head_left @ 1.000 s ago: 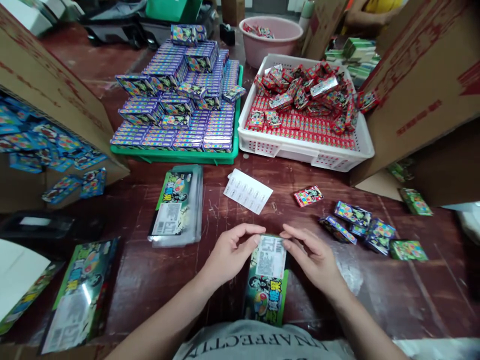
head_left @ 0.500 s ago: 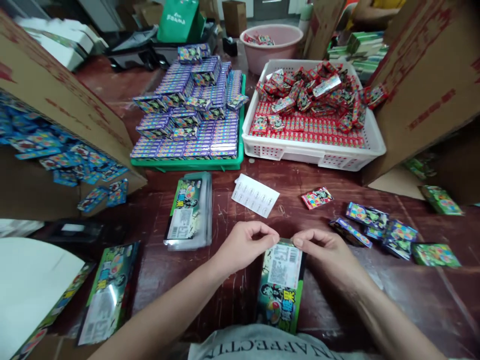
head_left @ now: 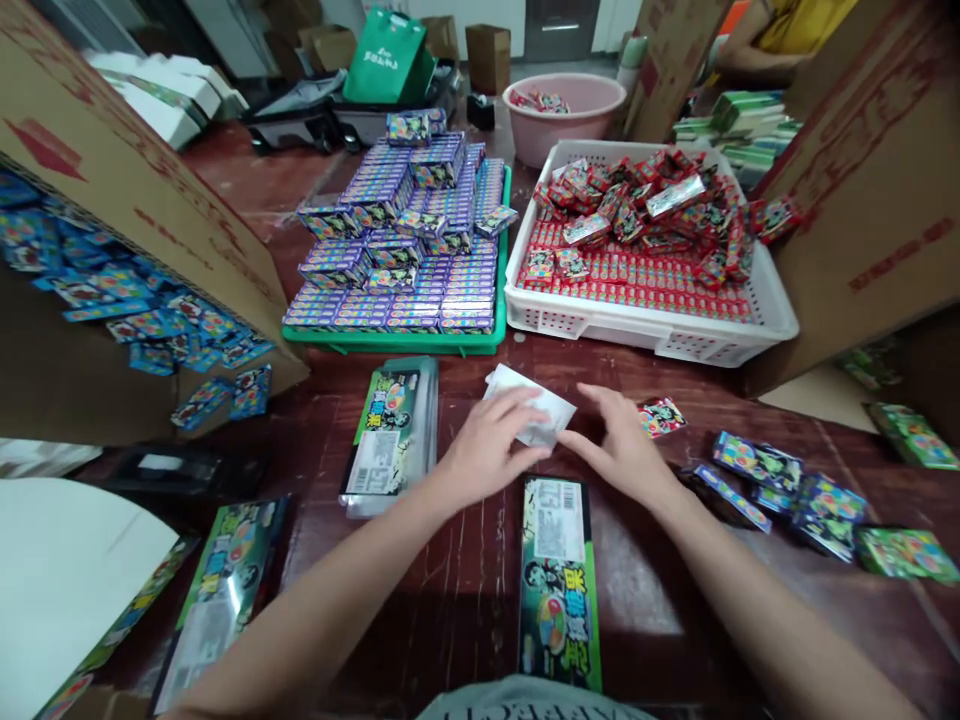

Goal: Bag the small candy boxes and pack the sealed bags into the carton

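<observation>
My left hand (head_left: 499, 445) reaches over a white sheet of labels (head_left: 541, 400), its fingers stretched across the sheet and thumb apart; I cannot tell whether it presses on it. Beside the sheet's right edge my right hand (head_left: 619, 440) is open, thumb and forefinger spread, holding nothing. Just below both hands a flat candy package (head_left: 559, 590), green and black with a white barcode label, lies on the table. Left of my left hand, similar packages (head_left: 386, 430) with clear plastic cases are stacked. Partly behind my right hand is a small red candy box (head_left: 661, 416).
A green tray (head_left: 480, 343) holds rows of purple candy boxes; a white basket (head_left: 645, 340) holds red ones. Cardboard boxes (head_left: 142, 160) stand on both sides. Several purple and green packs (head_left: 829, 515) lie at right, another package (head_left: 225, 580) at left. Behind is a pink tub (head_left: 566, 125).
Both hands have left the top end of the candy package and moved forward to the label sheet. The package now lies untouched. The view has shifted slightly.
</observation>
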Demonstrator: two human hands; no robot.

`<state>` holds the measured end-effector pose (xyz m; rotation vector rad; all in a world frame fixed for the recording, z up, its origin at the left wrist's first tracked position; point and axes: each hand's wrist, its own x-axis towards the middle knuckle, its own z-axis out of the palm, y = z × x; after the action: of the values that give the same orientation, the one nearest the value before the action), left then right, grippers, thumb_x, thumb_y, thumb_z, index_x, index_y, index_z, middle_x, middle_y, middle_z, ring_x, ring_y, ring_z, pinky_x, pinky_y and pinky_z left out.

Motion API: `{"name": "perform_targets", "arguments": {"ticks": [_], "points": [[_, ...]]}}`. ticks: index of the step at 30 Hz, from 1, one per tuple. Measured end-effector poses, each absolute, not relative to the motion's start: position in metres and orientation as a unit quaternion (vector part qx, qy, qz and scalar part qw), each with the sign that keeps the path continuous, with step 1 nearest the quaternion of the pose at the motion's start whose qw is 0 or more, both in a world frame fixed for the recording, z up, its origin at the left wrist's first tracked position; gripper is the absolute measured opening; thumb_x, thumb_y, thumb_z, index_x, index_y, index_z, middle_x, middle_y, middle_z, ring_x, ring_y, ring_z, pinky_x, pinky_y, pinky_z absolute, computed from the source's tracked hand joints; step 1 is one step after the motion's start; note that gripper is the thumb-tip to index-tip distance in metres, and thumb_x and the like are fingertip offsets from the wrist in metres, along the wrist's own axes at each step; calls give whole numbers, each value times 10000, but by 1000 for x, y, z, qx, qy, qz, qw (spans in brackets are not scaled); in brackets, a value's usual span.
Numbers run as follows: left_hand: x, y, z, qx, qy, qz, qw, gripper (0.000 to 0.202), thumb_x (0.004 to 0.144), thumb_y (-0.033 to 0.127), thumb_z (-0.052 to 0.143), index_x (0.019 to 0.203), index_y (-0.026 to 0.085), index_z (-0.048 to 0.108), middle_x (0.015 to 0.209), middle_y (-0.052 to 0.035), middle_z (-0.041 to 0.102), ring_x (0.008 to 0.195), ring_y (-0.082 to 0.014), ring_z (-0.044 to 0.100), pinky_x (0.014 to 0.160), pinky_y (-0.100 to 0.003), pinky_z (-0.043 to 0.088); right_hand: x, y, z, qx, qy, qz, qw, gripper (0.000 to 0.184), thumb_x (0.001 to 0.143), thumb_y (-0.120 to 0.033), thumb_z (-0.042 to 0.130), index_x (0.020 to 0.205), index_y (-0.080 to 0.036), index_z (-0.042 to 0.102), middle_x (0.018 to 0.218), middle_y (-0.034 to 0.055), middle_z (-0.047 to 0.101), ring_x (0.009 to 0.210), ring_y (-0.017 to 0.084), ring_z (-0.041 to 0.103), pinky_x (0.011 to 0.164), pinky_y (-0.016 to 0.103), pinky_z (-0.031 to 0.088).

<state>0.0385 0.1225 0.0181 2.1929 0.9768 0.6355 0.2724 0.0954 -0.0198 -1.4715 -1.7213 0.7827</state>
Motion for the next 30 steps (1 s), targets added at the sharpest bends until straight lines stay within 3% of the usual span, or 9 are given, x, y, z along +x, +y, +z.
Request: {"name": "perform_targets", "arguments": {"ticks": [2, 4, 6, 8, 12, 17, 21, 25, 30], "points": [[36, 153, 19, 864, 355, 227, 276, 516, 820, 290, 768, 1305, 265, 592, 1576, -102, 420, 1490, -307, 310, 1200, -537, 243, 261, 122, -29, -571, -656, 334, 364, 640, 725, -479, 829, 1268, -220, 609, 1269, 146, 642, 1212, 364, 539, 1084, 611, 355], [32, 175, 21, 876, 345, 197, 273, 625, 770, 253, 798, 1348, 263, 560, 1513, -105, 501, 1471, -317, 341, 1192, -533, 241, 258, 136, -31, -554, -647, 376, 364, 493, 789, -469, 771, 1183, -219, 614, 1106, 99, 691, 1049, 302, 620, 971, 527, 471], [28, 187, 26, 861, 364, 180, 307, 535, 785, 228, 765, 1293, 261, 600, 1253, -77, 688, 1278, -298, 554, 1123, -499, 337, 263, 139, -27, -533, -641, 412, 367, 339, 867, -473, 690, 1073, -214, 617, 952, 47, 692, 870, 226, 648, 807, 394, 536], [26, 188, 30, 804, 402, 183, 397, 362, 842, 273, 710, 1197, 251, 645, 969, -28, 743, 950, -235, 679, 940, -410, 476, 273, 134, -19, -517, -634, 445, 365, 287, 908, -491, 641, 944, -207, 619, 825, 8, 665, 735, 174, 620, 670, 302, 515], [32, 172, 31, 611, 466, 246, 591, 271, 867, 435, 688, 961, 180, 687, 758, -8, 693, 612, -143, 614, 561, -239, 455, 286, 125, -5, -506, -582, 509, 381, 304, 920, -491, 640, 831, -202, 604, 706, -28, 597, 627, 130, 534, 576, 249, 428], [46, 149, 10, 472, 479, 389, 630, 423, 798, 364, 781, 1158, 199, 631, 993, -46, 729, 759, -152, 670, 668, -247, 530, 280, 125, -9, -509, -525, 513, 449, 256, 887, -466, 689, 919, -224, 613, 778, -18, 592, 666, 139, 522, 590, 250, 424], [51, 145, -11, 464, 536, 432, 559, 331, 834, 465, 738, 971, 170, 679, 780, 3, 690, 634, -119, 597, 575, -201, 465, 268, 123, -22, -541, -519, 473, 464, 272, 890, -492, 675, 926, -224, 643, 791, -3, 609, 666, 148, 517, 573, 255, 394], [52, 151, -17, 457, 583, 441, 506, 488, 880, 610, 623, 727, 147, 647, 615, 23, 609, 546, -103, 515, 503, -197, 387, 258, 119, -32, -573, -507, 431, 478, 321, 930, -519, 606, 808, -222, 588, 666, -33, 510, 606, 138, 444, 540, 253, 334], [45, 152, -14, 466, 531, 407, 580, 428, 781, 548, 773, 918, 147, 713, 823, -30, 740, 714, -156, 646, 674, -238, 502, 269, 121, -36, -574, -519, 432, 464, 335, 934, -537, 591, 838, -217, 612, 675, -26, 556, 607, 144, 491, 542, 254, 378]]}}
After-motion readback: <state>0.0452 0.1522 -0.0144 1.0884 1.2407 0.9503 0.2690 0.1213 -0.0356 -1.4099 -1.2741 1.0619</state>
